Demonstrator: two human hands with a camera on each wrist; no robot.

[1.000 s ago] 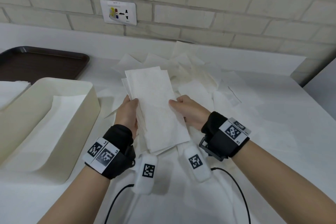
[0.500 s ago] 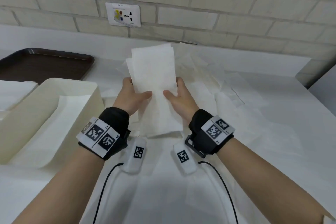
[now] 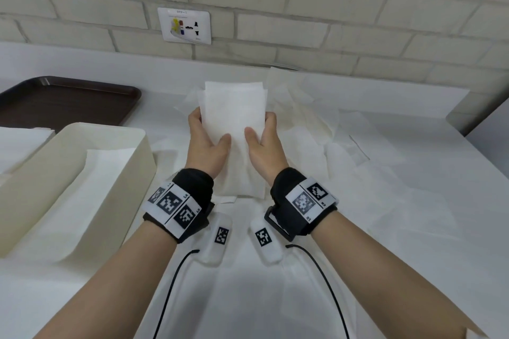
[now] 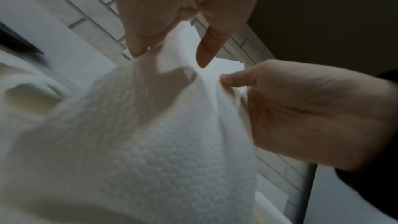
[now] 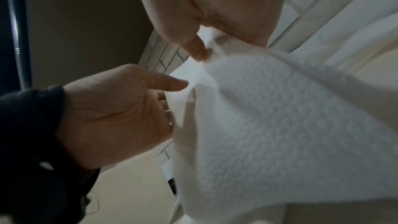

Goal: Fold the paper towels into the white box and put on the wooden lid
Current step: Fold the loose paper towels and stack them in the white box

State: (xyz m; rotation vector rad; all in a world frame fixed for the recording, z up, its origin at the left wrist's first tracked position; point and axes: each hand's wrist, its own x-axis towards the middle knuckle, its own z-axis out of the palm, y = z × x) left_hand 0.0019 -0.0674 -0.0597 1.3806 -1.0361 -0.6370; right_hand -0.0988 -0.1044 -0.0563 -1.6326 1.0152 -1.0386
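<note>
Above table (image 3: 385, 173), hands (image 3: 235, 143) gripping folded towels (image 3: 234, 110)

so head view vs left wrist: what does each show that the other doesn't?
Head only: the white box with a towel lying inside, the dark tray, the wall socket and loose towels on the table.

Left wrist only: the towel's embossed underside and fingers pinching its edge.

Both: the folded paper towel gripped by the left hand and right hand.

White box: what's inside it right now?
The white box holds a flat paper towel lying along its bottom. Whether more sheets lie beneath it cannot be seen; the near wall hides part of the inside.
</note>
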